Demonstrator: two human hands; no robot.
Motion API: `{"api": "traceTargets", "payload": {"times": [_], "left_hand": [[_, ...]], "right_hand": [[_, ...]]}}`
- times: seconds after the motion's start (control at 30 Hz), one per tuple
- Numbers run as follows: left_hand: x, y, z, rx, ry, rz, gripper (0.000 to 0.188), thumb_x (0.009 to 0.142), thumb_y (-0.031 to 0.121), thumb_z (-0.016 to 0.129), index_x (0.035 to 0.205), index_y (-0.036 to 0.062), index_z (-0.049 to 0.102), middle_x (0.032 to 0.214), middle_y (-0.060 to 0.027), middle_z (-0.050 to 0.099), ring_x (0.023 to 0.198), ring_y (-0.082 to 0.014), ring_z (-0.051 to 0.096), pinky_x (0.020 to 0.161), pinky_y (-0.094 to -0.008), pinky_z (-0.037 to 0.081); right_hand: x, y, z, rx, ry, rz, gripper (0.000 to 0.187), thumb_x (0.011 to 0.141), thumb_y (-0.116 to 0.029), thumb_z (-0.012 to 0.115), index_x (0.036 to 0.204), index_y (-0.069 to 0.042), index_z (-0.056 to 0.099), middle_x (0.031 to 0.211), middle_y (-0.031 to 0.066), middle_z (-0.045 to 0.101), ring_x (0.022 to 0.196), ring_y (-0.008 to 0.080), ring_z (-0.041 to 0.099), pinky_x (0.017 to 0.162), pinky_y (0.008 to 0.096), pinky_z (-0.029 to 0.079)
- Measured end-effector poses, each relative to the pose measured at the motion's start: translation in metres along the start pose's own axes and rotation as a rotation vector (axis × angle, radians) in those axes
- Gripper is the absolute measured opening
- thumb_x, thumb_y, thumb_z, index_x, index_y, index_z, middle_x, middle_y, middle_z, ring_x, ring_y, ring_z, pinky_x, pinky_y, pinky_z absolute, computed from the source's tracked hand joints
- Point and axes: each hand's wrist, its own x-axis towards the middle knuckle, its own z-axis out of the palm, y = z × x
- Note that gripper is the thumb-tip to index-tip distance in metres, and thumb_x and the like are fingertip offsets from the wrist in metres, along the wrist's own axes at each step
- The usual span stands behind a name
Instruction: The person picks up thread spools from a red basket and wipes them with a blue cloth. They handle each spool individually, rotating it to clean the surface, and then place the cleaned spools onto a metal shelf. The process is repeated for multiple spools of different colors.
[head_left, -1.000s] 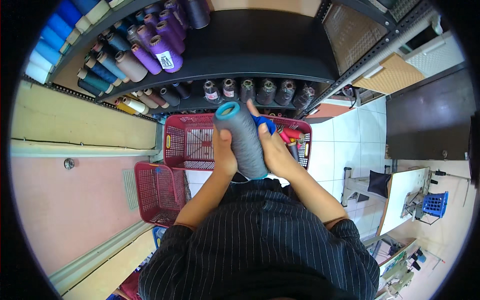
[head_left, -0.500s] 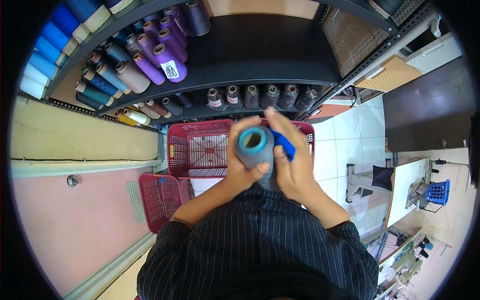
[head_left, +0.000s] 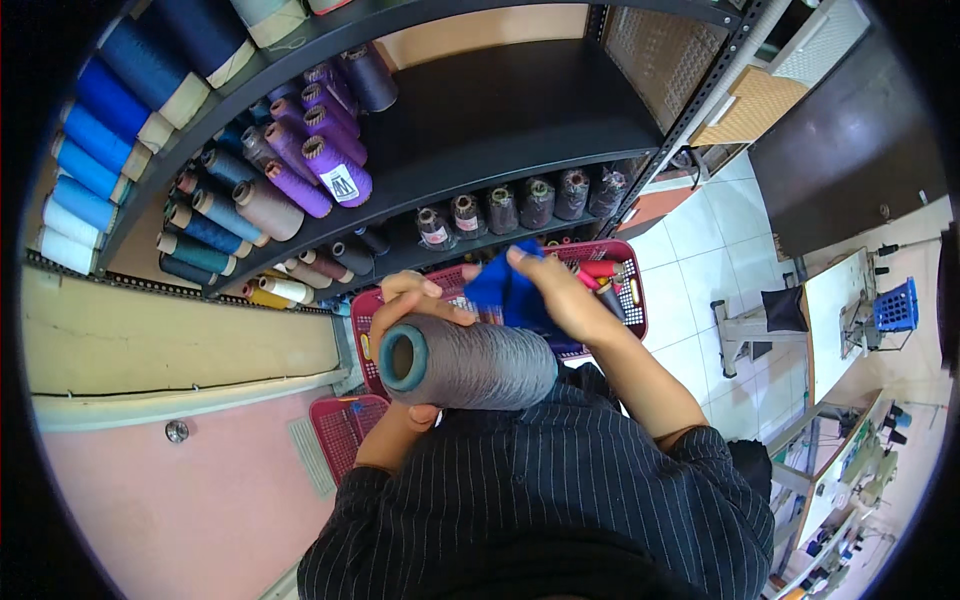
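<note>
A large grey cone of thread (head_left: 480,365) lies tilted on its side in front of my chest, its teal-rimmed hollow end pointing left. My left hand (head_left: 405,310) is wrapped round that end, with fingers over the top and the thumb side below. Just beyond the cone, my right hand (head_left: 560,290) pinches a blue cloth (head_left: 505,285), which hangs bunched and slightly blurred above the thread. Whether the cloth touches the cone I cannot tell. Part of the left palm is hidden behind the cone.
Ahead stands a black shelf (head_left: 520,110) with purple thread cones (head_left: 335,170) at its left and several dark wrapped cones (head_left: 540,200) on the level below. A maroon basket (head_left: 640,300) with spools sits underneath; another basket (head_left: 335,435) is at left. Sewing tables (head_left: 835,310) stand right.
The cone has swung from nearly upright to lying sideways, its hollow end now left. My right hand has come off its side and lifted the blue cloth beyond it.
</note>
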Motion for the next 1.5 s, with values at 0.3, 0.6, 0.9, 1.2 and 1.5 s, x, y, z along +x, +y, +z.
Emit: {"api": "traceTargets", "payload": {"times": [0.3,0.6,0.9,1.2,1.5], "left_hand": [[-0.008,0.012,-0.020,0.192,-0.021,-0.012,0.093,0.078,0.077,0.044,0.140,0.0089,0.031,0.092,-0.0044,0.068,0.110,-0.0222,0.047,0.107,-0.0509,0.018],[0.004,0.020,-0.002,-0.164,0.505,-0.224,0.093,0.084,0.063,0.045,0.150,0.0124,0.003,0.107,-0.0162,0.059,0.090,-0.0243,0.059,0.103,-0.0490,0.039],[-0.013,0.022,-0.038,-0.370,0.227,-0.051,0.058,0.081,0.050,0.057,0.120,0.0104,0.044,0.082,-0.0073,0.055,0.080,-0.0208,0.055,0.112,-0.0600,0.014],[0.006,0.034,-0.071,-0.090,0.772,0.032,0.043,0.087,0.042,0.044,0.113,0.0088,0.040,0.096,-0.0134,0.051,0.092,-0.0265,0.055,0.091,-0.0504,0.047],[-0.008,0.002,-0.022,0.332,0.396,0.035,0.035,0.082,0.025,0.063,0.102,0.0011,0.048,0.091,-0.0158,0.058,0.085,-0.0232,0.059,0.079,-0.0349,0.046]], "right_hand": [[-0.019,-0.009,0.026,-0.220,-0.097,0.110,0.070,0.096,-0.060,0.032,0.121,0.002,0.055,0.114,0.0181,0.059,0.110,0.0229,0.053,0.099,0.0357,0.036],[-0.019,0.005,0.037,0.091,0.216,-0.154,0.049,0.102,-0.038,0.034,0.107,0.001,0.064,0.096,0.0101,0.065,0.090,0.0147,0.063,0.083,0.0295,0.047],[-0.001,-0.028,0.076,-0.698,-0.145,-0.054,0.066,0.100,-0.049,0.022,0.142,0.001,0.033,0.114,0.0312,0.057,0.104,0.0426,0.056,0.093,0.0400,0.041],[0.027,0.066,0.072,0.444,-0.084,0.032,0.065,0.099,-0.053,0.030,0.139,-0.002,0.038,0.080,0.0110,0.065,0.064,0.0105,0.059,0.053,0.0217,0.046],[0.022,0.013,0.091,-0.738,0.308,-1.064,0.058,0.098,-0.043,0.031,0.134,0.000,0.046,0.132,0.0199,0.052,0.121,0.0352,0.052,0.101,0.0437,0.037]]}}
